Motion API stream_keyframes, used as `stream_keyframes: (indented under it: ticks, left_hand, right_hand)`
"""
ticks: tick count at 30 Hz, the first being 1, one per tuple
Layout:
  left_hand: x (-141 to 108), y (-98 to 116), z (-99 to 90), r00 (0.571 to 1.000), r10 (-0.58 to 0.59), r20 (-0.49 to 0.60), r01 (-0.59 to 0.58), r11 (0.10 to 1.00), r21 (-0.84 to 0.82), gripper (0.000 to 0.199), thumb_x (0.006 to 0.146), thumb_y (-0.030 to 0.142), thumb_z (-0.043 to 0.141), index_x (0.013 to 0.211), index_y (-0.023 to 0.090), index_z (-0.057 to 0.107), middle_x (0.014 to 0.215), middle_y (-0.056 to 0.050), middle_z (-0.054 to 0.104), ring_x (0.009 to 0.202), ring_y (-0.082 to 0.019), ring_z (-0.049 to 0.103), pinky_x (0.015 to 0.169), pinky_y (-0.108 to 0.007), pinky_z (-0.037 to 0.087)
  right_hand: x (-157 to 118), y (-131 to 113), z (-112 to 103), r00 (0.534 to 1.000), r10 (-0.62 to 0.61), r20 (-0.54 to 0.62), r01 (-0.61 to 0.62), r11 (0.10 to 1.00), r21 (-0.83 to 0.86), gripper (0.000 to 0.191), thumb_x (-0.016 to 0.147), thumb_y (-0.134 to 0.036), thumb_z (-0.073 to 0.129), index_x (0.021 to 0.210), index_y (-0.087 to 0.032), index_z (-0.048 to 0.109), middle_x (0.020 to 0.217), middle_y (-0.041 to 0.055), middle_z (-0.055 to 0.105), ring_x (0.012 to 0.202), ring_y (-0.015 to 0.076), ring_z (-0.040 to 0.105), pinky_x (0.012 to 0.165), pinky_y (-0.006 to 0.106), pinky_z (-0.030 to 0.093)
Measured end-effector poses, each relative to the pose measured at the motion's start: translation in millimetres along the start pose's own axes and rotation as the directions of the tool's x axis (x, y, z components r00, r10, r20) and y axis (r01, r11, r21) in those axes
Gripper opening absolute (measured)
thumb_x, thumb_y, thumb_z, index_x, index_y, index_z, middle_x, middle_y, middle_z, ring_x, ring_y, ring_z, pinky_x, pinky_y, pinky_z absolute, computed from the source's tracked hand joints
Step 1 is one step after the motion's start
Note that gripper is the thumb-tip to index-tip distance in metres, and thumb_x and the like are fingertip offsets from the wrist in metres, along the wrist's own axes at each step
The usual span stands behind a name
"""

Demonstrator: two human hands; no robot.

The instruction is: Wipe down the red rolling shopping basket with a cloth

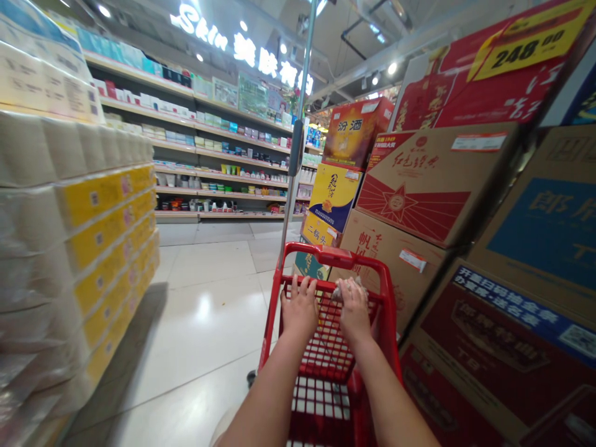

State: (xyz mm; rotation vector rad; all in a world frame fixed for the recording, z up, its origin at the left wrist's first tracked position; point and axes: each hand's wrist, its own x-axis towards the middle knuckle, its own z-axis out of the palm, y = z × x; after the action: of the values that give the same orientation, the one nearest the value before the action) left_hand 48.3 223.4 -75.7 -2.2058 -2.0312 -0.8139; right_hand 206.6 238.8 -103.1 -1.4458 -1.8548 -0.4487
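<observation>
A red plastic shopping cart (388, 292) stands right in front of me, with a raised frame and a lattice panel. My left hand (300, 307) lies over the panel's upper rail, its fingers slightly apart and bent over the edge. To its right, my right hand (355, 310) is closed on a crumpled, pale greyish cloth (361, 287) at the same rail. Part of the cloth is hidden under the fingers. A tall thin pole (289, 214) rises from the cart's left side.
Stacked cartons (414, 186) form a wall close on the right. Packs of paper rolls (112, 205) with yellow labels are piled on the left. Shelves (242, 149) of small boxed goods stand across the back. Shiny floor tiles (205, 292) run between the piles.
</observation>
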Motion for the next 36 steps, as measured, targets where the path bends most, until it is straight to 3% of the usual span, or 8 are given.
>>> stream_keyframes:
  ticks: [8, 12, 16, 21, 25, 27, 30, 36]
  left_hand:
    - [0, -1, -0.8, 1.000, 0.002, 0.001, -0.002, 1.000, 0.008, 0.051, 0.091, 0.027, 0.039, 0.142, 0.030, 0.042, 0.153, 0.000, 0.034, 0.146, -0.028, 0.013, 0.112, -0.060, 0.024]
    - [0, -2, 1.1, 1.000, 0.012, -0.004, -0.012, 1.000, 0.010, 0.052, 0.090, 0.027, 0.040, 0.143, 0.030, 0.041, 0.154, 0.001, 0.033, 0.146, -0.028, 0.012, 0.112, -0.061, 0.023]
    - [-1, -3, 1.2, 0.999, 0.035, -0.003, -0.034, 0.999, 0.023, 0.053, 0.091, 0.028, 0.037, 0.144, 0.028, 0.039, 0.155, 0.001, 0.031, 0.146, -0.028, 0.012, 0.113, -0.061, 0.021]
    - [-2, -2, 0.4, 0.999, 0.040, 0.025, -0.041, 0.998, 0.049, 0.055, 0.091, 0.029, 0.038, 0.146, 0.030, 0.035, 0.155, 0.002, 0.030, 0.146, -0.027, 0.011, 0.114, -0.062, 0.020]
    - [-1, 1, 2.8, 0.999, 0.035, 0.034, -0.038, 0.997, 0.073, 0.053, 0.092, 0.031, 0.036, 0.146, 0.029, 0.035, 0.155, 0.002, 0.029, 0.146, -0.027, 0.010, 0.113, -0.059, 0.025]
    - [-1, 2, 3.5, 0.999, 0.035, 0.033, -0.038, 0.996, 0.084, 0.052, 0.093, 0.031, 0.034, 0.145, 0.029, 0.035, 0.155, 0.002, 0.029, 0.146, -0.027, 0.011, 0.112, -0.060, 0.027]
    - [0, 2, 4.4, 0.999, 0.040, 0.027, -0.043, 0.994, 0.097, 0.052, 0.093, 0.031, 0.033, 0.145, 0.028, 0.035, 0.155, 0.002, 0.029, 0.145, -0.028, 0.012, 0.111, -0.060, 0.028]
    - [0, 3, 7.9, 0.999, 0.052, 0.012, -0.053, 0.993, 0.105, 0.052, 0.093, 0.031, 0.035, 0.145, 0.028, 0.034, 0.155, 0.001, 0.029, 0.146, -0.029, 0.011, 0.112, -0.058, 0.028]
  right_hand:
    - [-1, -15, 4, 0.975, -0.209, -0.072, 0.217, 0.966, 0.141, 0.056, 0.086, -0.002, 0.030, 0.134, -0.016, 0.054, 0.138, 0.0106, 0.051, 0.135, 0.0214, 0.034, 0.111, 0.044, 0.035]
    - [0, -12, 3, 0.981, -0.070, -0.181, 0.099, 0.983, 0.156, 0.046, 0.089, -0.009, 0.035, 0.127, -0.016, 0.060, 0.125, 0.0131, 0.056, 0.120, 0.0241, 0.045, 0.104, 0.046, 0.041]
    - [0, -13, 0, 0.991, -0.091, -0.098, 0.110, 0.971, 0.213, 0.043, 0.086, -0.007, 0.037, 0.118, -0.016, 0.064, 0.110, 0.0121, 0.059, 0.107, 0.0228, 0.049, 0.098, 0.042, 0.044]
    - [0, -9, -5, 0.978, 0.021, -0.206, 0.029, 0.971, 0.237, 0.041, 0.082, -0.006, 0.040, 0.117, -0.014, 0.060, 0.114, 0.0129, 0.059, 0.110, 0.0247, 0.048, 0.100, 0.045, 0.040]
    - [0, -10, -3, 0.994, -0.081, -0.072, 0.098, 0.958, 0.268, 0.033, 0.082, -0.004, 0.042, 0.101, -0.016, 0.066, 0.102, 0.0099, 0.062, 0.103, 0.0232, 0.049, 0.096, 0.040, 0.043]
    - [1, -11, -4, 0.991, -0.098, -0.088, 0.119, 0.952, 0.283, 0.035, 0.083, -0.006, 0.043, 0.107, -0.017, 0.065, 0.107, 0.0096, 0.061, 0.105, 0.0232, 0.048, 0.098, 0.040, 0.042]
    - [5, -9, -8, 0.981, 0.005, -0.194, 0.044, 0.968, 0.248, 0.037, 0.084, -0.008, 0.044, 0.116, -0.016, 0.063, 0.117, 0.0118, 0.057, 0.111, 0.0252, 0.045, 0.101, 0.044, 0.040]
    - [5, -7, -11, 0.994, -0.014, -0.106, 0.041, 0.966, 0.257, 0.032, 0.083, -0.008, 0.045, 0.104, -0.017, 0.067, 0.107, 0.0098, 0.060, 0.101, 0.0240, 0.046, 0.096, 0.039, 0.043]
